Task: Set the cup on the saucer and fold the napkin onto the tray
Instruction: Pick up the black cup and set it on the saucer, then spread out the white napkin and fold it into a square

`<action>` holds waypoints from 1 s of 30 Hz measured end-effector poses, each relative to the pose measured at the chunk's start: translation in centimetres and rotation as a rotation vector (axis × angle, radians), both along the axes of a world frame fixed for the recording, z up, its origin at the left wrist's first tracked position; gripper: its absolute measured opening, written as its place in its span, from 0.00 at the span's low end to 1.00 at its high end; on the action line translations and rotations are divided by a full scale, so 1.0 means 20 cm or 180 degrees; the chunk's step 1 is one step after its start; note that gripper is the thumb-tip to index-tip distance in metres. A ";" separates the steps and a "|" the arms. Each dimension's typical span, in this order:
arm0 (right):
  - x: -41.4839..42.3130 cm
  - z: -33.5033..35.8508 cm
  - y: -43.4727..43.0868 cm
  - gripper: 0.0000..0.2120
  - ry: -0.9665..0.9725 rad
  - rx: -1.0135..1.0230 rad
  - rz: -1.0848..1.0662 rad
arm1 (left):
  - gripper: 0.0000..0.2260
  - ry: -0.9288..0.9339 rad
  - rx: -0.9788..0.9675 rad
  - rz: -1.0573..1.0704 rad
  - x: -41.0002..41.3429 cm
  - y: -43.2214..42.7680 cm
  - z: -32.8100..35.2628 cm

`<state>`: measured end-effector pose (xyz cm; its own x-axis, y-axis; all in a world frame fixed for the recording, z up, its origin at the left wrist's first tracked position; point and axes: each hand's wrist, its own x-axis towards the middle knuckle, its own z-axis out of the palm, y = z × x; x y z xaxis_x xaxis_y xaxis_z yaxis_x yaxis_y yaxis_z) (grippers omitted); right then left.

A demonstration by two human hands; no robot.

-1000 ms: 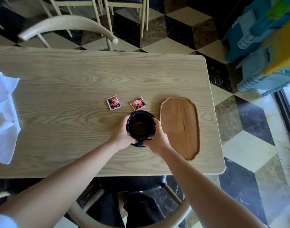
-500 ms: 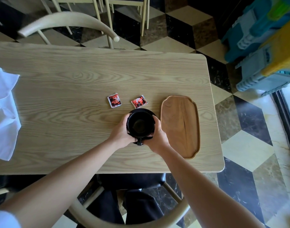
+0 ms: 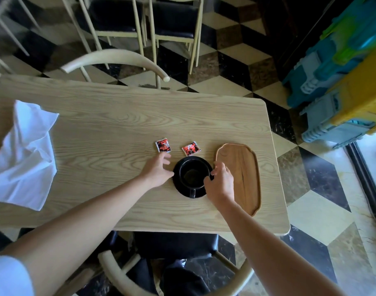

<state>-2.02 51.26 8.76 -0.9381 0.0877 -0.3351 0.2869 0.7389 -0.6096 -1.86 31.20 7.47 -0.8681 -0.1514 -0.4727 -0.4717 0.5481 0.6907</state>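
The black cup sits on its black saucer, handle toward the viewer. Left hand just left of it and right hand at its right rim, both empty, fingers loosely spread. Wooden tray just right of the cup; two red sachets, print unreadable, just beyond; white napkin crumpled well left.

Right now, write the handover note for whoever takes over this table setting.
Left hand: open, empty, just left of the saucer.
Right hand: open, fingers at the black cup's right rim, not gripping.
Done: cup stands upright on the saucer, left of the empty wooden tray.
Left: white napkin lies crumpled at the table's left end; fold it onto the tray.
Two red sachets lie behind the saucer.
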 end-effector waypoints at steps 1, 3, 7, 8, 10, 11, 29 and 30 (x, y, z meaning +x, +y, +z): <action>-0.01 0.03 -0.04 0.17 0.0106 -0.0009 0.0012 | 0.17 0.0112 -0.0194 0.0026 0.00 -0.03 0.05; -0.02 0.10 -0.14 0.15 0.0217 -0.0039 0.0151 | 0.08 0.0317 -0.0504 0.0042 0.02 -0.12 0.13; -0.02 0.19 -0.41 0.12 0.0322 -0.0012 0.0622 | 0.06 0.0389 -0.0722 -0.0058 0.09 -0.37 0.24; -0.02 0.20 -0.49 0.12 0.0304 -0.0047 0.0719 | 0.06 0.0381 -0.0766 -0.0040 0.11 -0.44 0.26; -0.02 0.21 -0.66 0.12 0.0239 -0.0111 0.0931 | 0.06 0.0350 -0.0862 0.0038 0.16 -0.59 0.29; -0.01 0.21 -0.75 0.12 0.0210 -0.0098 0.1054 | 0.06 0.0305 -0.0880 0.0089 0.20 -0.67 0.29; 0.31 -0.18 -2.03 0.14 -0.0725 0.0050 0.2268 | 0.06 -0.0380 -0.0953 0.1098 0.81 -1.93 -0.16; 0.31 -0.21 -2.07 0.15 -0.0747 0.0119 0.2359 | 0.09 -0.0270 -0.1059 0.1183 0.82 -1.97 -0.20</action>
<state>4.27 9.95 4.61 -0.6610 -0.5196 -0.5414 -0.1716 0.8071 -0.5650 14.53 -8.12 3.49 -0.6875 -0.5974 -0.4128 -0.7236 0.5163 0.4580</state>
